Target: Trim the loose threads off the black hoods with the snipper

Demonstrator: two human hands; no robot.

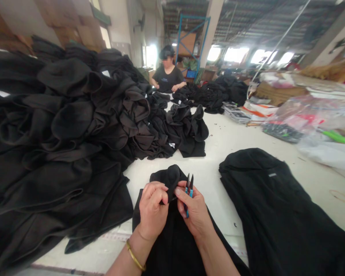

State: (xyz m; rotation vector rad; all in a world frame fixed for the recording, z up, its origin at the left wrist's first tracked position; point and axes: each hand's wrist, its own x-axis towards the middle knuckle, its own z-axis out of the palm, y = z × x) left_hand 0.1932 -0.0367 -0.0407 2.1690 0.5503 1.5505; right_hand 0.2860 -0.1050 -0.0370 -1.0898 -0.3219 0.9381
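Black garment (168,179) gripped in left hand (153,210) — thread snips (189,195), pinched in right hand (196,214), held at its 3 o'clock, tips up.

The single head-worn view looks forward and down from the person's own head position, with a wide field. The left hand (153,211) and right hand (194,214) sit at bottom centre, nearest the lens. The white surface (224,153) recedes from them toward the far edge, where a seated co-worker (168,74) appears small. The upper frame takes in the workshop ceiling (255,23).
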